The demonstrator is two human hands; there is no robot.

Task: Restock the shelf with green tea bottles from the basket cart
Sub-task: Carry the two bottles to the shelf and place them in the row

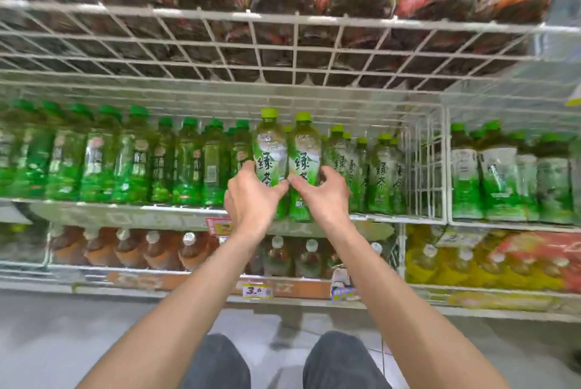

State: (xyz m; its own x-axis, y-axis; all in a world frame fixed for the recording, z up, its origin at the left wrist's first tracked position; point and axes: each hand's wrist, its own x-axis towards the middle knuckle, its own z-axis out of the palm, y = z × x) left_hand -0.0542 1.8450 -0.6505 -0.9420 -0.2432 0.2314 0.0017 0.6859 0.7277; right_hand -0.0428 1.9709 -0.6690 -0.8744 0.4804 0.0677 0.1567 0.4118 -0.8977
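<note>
The left hand [251,200] is wrapped round the lower body of a clear plastic green tea bottle with a lime-green cap [270,149]. The right hand [322,197] is wrapped likewise round a second matching bottle [304,153], which touches the first. Both are held upright at the front edge of the white wire shelf [408,219], before the row of like bottles [380,168]. They are best slid straight back with bases flat and labels facing out, and released only once seated. The basket cart is not seen.
</note>
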